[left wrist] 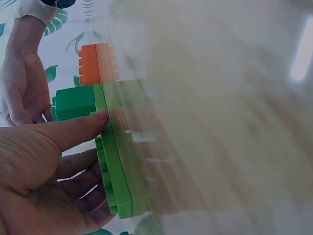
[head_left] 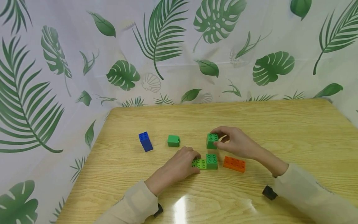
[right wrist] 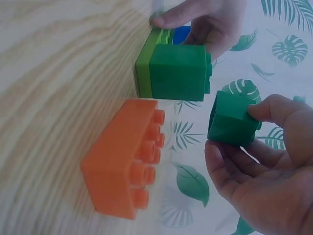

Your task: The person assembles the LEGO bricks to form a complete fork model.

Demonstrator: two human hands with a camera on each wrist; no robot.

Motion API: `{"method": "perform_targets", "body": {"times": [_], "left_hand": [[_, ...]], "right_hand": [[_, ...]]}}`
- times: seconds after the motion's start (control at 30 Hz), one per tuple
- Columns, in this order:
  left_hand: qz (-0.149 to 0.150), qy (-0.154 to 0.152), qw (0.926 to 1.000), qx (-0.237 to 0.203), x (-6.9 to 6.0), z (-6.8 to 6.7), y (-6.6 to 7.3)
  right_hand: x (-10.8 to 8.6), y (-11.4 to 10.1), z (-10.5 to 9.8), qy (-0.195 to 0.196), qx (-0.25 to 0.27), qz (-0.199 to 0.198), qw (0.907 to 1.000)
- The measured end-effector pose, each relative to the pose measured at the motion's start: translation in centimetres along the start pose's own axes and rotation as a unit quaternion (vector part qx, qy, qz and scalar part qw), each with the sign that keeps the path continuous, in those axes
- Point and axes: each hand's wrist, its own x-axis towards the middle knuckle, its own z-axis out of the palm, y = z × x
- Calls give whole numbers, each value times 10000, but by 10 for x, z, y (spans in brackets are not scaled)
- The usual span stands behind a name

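Observation:
In the head view the left hand (head_left: 181, 163) grips a light green flat brick (head_left: 201, 164) lying on the table. A dark green block (head_left: 211, 161) sits on that brick's right end. The right hand (head_left: 236, 143) pinches another green block (head_left: 212, 141) just behind it, not touching it. In the right wrist view this block (right wrist: 232, 119) is held between thumb and fingers, its hollow underside partly showing. The left wrist view shows the left thumb (left wrist: 78, 131) against the side of the light green brick (left wrist: 115, 171), fingers on the far side.
An orange brick (head_left: 234, 164) lies right of the light green one. Toward the back left, a green block (head_left: 173, 141) lies on its side and a blue block (head_left: 145, 141) stands further left. A leaf-patterned cloth (head_left: 167, 71) hangs behind the wooden table (head_left: 223, 193).

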Motion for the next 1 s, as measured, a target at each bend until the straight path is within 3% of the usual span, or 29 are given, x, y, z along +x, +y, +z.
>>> {"method": "perform_targets", "body": {"times": [0.27, 0.57, 0.8, 1.0], "left_hand": [[-228, 4, 9996, -187, -6, -3, -5], [-441, 154, 9983, -336, -29, -18, -24], [-385, 265, 9974, -543, -39, -15, -35], [-454, 211, 9958, -772, -41, -14, -37]], "right_hand": [[2, -5, 7, 104, -52, -104, 9999], [1, -17, 20, 271, -68, -415, 9987], [1, -18, 32, 307, -162, -711, 9969], [0, -19, 40, 69, -333, -597, 9976]]}}
